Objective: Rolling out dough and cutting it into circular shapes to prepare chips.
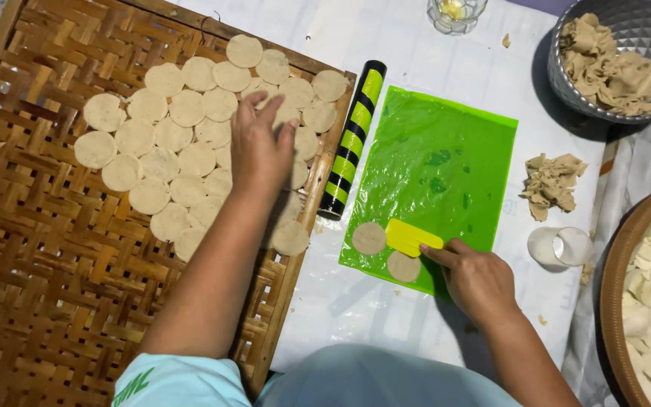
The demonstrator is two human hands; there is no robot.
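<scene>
Fingers [437, 255] of right hand [476, 280] pinching yellow scraper [410, 237], left hand [259, 147] spread flat, hiding dough discs [182, 143] beneath

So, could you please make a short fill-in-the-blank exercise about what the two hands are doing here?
1. The left hand lies over the dough discs on the woven ____ tray.
2. The right hand holds a ____ scraper.
3. Two discs lie on the ____ plastic sheet.
4. The striped rolling pin lies between the tray and the ____.

Missing words: bamboo; yellow; green; sheet
</scene>
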